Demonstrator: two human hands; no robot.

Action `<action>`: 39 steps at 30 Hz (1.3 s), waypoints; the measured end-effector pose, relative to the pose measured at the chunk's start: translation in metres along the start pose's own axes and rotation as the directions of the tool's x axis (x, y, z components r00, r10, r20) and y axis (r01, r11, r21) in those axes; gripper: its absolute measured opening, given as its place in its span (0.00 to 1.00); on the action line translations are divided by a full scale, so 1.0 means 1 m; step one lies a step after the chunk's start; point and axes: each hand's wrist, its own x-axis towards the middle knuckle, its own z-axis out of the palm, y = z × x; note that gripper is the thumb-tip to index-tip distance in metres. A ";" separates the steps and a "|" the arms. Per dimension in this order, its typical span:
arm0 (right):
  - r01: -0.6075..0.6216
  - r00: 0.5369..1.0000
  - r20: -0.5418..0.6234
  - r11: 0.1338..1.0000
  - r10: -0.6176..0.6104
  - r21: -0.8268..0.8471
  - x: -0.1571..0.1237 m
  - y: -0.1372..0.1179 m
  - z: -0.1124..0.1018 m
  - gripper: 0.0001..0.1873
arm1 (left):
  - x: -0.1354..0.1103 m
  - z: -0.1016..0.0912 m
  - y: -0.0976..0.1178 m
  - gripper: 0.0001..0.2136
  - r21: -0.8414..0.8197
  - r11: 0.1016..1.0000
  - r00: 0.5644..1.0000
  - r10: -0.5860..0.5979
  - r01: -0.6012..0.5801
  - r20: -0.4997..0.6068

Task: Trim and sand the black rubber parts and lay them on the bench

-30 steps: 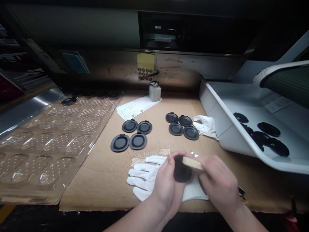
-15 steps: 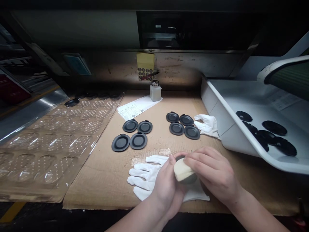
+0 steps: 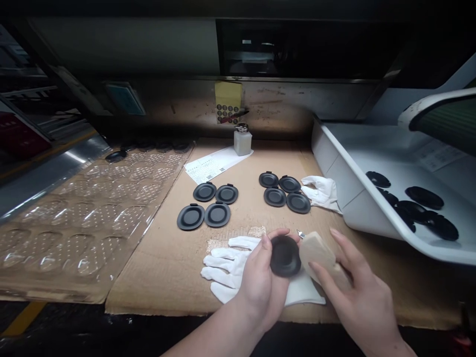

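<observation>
the left hand [image 3: 258, 285] has a curled, closed grip on a round matte black disc [image 3: 285, 256], held over a pair of white cotton gloves [image 3: 223, 267], while the right hand [image 3: 359, 297] loosely grips a pale beige foam block [image 3: 322, 258] between thumb and fingers. a brown cardboard sheet [image 3: 148, 292] carries eight round black lids [image 3: 217, 214] in two groups of four, a frosted plastic pump bottle [image 3: 242, 144] and a printed white paper sheet [image 3: 211, 165]. a clear plastic blister tray [image 3: 85, 228] lies to the left, and a white plastic tray [image 3: 366, 218] holding black discs [image 3: 424, 197] to the right

I'm at a factory workstation: a brown cardboard-covered table [image 3: 163, 267], clear plastic blister trays [image 3: 82, 218], round black rubber parts [image 3: 217, 214] laid in rows.
</observation>
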 end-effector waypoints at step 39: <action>0.212 0.967 0.080 0.937 -0.242 0.279 0.011 -0.030 0.021 0.28 | 0.001 0.000 -0.001 0.27 0.052 0.998 0.999 -0.031 0.029 0.040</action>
